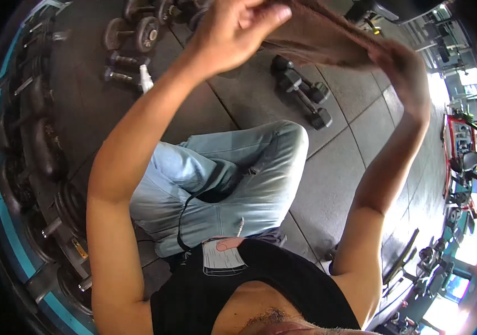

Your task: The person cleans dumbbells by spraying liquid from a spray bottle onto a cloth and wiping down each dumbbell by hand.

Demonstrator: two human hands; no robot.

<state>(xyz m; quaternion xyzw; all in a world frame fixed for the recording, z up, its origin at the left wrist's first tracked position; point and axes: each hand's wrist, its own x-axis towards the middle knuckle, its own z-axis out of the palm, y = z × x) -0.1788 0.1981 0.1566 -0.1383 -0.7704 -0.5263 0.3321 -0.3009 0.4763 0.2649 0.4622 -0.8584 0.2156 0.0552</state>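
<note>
A brown cloth (322, 44) is stretched in the air between my two hands, above the floor in front of my crossed legs. At the top edge of the view my left hand (233, 33) has curled fingers, with the thumb lying along the cloth's near end; part of the hand is cut off by the frame. My right hand (403, 72), somewhat blurred, is closed on the cloth's other end with the wrist bent. Below the cloth a pair of black hex dumbbells (305, 95) lies on the floor.
Dark rubber tiles (333, 167) cover the floor. Along the left stands a rack (54, 234) with dumbbells and weights. More dumbbells (132, 34) lie at the upper left, near a white object (145, 78). A black pouch (222, 181) rests on my lap. Gym machines (464, 162) stand at right.
</note>
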